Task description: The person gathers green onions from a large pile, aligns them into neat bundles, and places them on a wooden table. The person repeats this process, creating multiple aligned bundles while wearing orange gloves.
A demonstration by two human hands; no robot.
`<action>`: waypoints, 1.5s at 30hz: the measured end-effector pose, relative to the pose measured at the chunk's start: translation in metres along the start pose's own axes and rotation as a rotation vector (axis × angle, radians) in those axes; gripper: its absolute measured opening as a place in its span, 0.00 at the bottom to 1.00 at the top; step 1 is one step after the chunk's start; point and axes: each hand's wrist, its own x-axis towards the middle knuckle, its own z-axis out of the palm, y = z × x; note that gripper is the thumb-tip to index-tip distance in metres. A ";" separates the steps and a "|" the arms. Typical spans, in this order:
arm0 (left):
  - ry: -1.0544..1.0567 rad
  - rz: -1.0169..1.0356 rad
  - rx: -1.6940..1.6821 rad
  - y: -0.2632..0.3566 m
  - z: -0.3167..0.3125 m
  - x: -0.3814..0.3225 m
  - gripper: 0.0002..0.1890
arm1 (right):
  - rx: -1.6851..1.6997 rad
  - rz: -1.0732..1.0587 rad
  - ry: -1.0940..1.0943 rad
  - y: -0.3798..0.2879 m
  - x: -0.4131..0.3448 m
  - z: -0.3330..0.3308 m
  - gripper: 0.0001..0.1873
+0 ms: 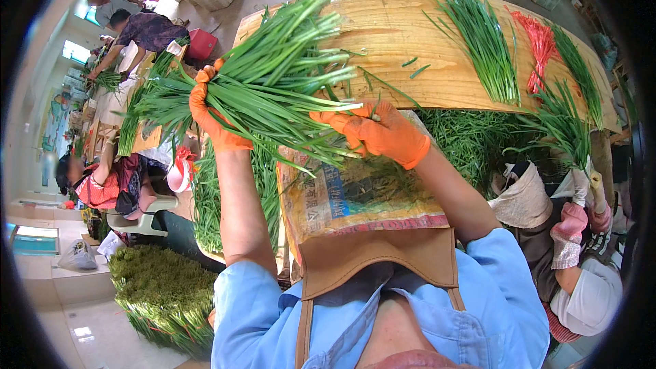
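Observation:
My left hand (218, 123), in an orange rubber glove, grips a large bunch of garlic chives (271, 66) around its leafy middle. The pale stem ends fan out to the right, and part of the bunch lies over the wooden table's edge. My right hand (387, 133), also gloved in orange, is at the lower stem ends with its fingers curled. Whether those fingers pinch any stems is unclear. Below the hands, a yellow printed woven sack (389, 200) covers my lap, with loose green bits on it.
On the wooden table (389, 20) lie a chive bundle (479, 46), red ties (540, 48) and another bundle (576, 72). Loose chives (461, 138) are heaped beneath. At right, a co-worker's gloved hands (584, 182) hold chives. Tied bundles (164, 292) stand at lower left.

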 end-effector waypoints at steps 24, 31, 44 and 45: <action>0.058 -0.100 0.092 0.049 -0.001 -0.038 0.08 | -1.126 -0.657 0.618 -0.016 0.077 -0.031 0.16; 0.012 -0.195 0.014 0.031 -0.001 -0.047 0.08 | -0.792 -0.344 0.662 0.042 0.026 -0.057 0.10; 0.027 0.004 -0.035 0.047 -0.012 0.003 0.10 | -0.312 -0.252 0.772 0.010 -0.033 -0.061 0.19; -0.029 0.019 -0.032 0.044 -0.009 0.005 0.11 | -0.321 -0.315 0.642 0.006 -0.033 -0.053 0.21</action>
